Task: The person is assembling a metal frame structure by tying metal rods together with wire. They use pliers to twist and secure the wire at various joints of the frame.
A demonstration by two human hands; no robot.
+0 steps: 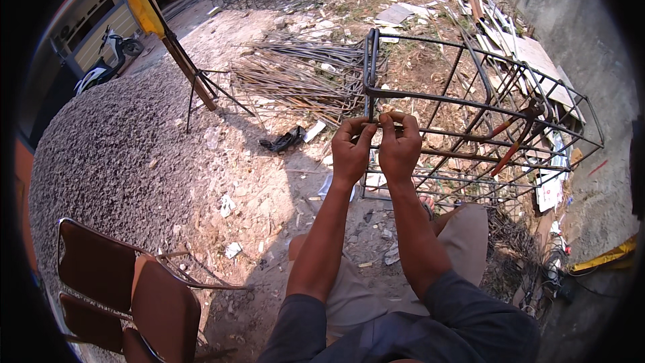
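Observation:
In front of me lies a long cage of dark steel rebar, made of long bars and rectangular stirrups. My left hand and my right hand meet at its near left end, just below the top corner. Both are closed, with thumbs and fingertips pinched close together beside an upright bar. Whatever they pinch is too small to make out. A pair of red-handled pincers or cutters rests on the cage, farther right.
Loose rebar pieces lie piled beyond the cage. Gravel is heaped at left, behind brown folding chairs. A leaning post stands beyond. Boards and scrap line the concrete wall at right.

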